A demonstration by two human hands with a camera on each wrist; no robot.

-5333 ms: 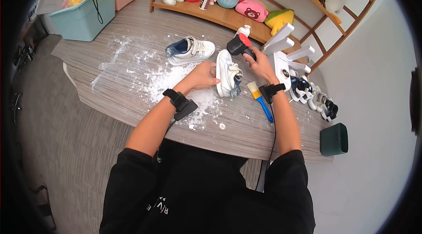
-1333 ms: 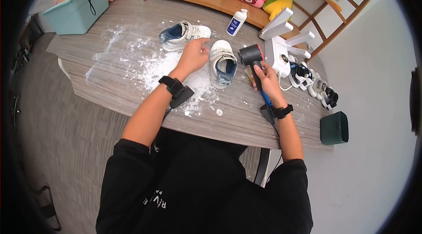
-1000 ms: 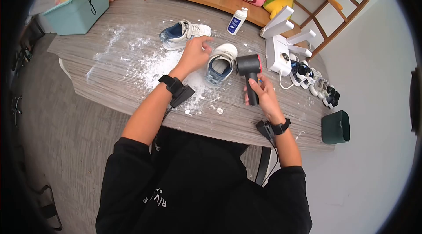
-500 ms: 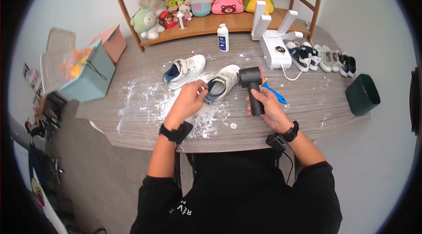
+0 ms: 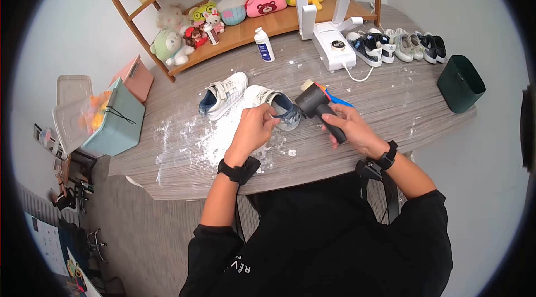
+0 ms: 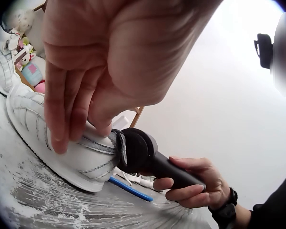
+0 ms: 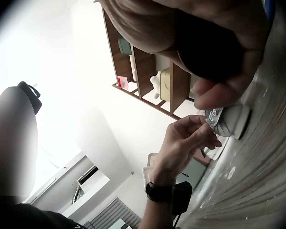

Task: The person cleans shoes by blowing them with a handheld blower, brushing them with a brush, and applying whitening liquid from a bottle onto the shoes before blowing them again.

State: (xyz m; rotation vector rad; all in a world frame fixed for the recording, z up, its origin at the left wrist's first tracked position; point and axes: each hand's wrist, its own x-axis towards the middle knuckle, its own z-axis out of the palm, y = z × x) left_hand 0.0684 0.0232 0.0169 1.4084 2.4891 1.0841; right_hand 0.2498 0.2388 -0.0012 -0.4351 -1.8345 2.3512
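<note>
A white shoe with a blue lining (image 5: 258, 95) stands on the table, toe to the upper left, heel to the right. The left hand (image 5: 251, 132) pinches its collar edge; in the left wrist view that hand's fingers lie over the shoe's side (image 6: 88, 162). A black handheld dryer (image 5: 312, 101) is gripped by its handle in the right hand (image 5: 360, 132), its head close beside the heel. In the right wrist view the dark handle (image 7: 207, 47) fills the right palm. The matching shoe (image 5: 228, 91) stands left of the first.
White powder (image 5: 215, 143) covers part of the table (image 5: 312, 163). Behind the dryer lies a blue-handled brush (image 5: 340, 101). A white bottle (image 5: 264, 46), a white device with upright arms (image 5: 333, 46), several small shoes (image 5: 406, 46) and a dark green bin (image 5: 460, 85) stand farther back or right.
The head view has shifted. The shoe has turned so its heel points right, where it pointed lower left. The dryer remains in the right hand, its head now tilted beside the heel.
</note>
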